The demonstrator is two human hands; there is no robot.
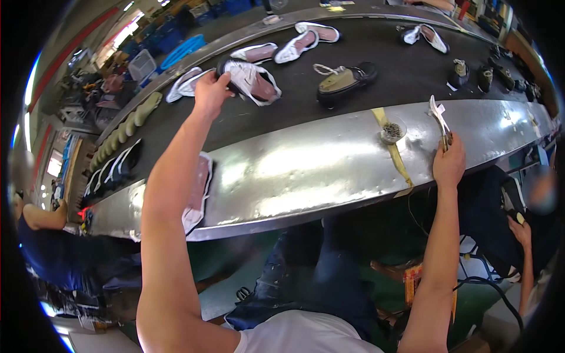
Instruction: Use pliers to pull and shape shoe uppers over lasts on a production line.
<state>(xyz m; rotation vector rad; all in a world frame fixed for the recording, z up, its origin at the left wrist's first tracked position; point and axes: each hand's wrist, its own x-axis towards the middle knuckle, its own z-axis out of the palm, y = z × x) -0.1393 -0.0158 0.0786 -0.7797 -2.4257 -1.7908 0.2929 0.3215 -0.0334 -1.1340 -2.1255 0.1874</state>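
My left hand reaches out over the black conveyor belt and grips the heel end of a white shoe upper with a pink lining. My right hand rests on the shiny metal bench edge and holds metal pliers, which point upward. Another pink-lined upper lies on the bench under my left forearm. A small clear cup of tacks stands on a yellow tape strip left of my right hand.
Several white uppers and dark shoes on lasts ride the belt. Pale insoles and stacked shoes sit at the left end. A person in blue works at left; another person's hand shows at right.
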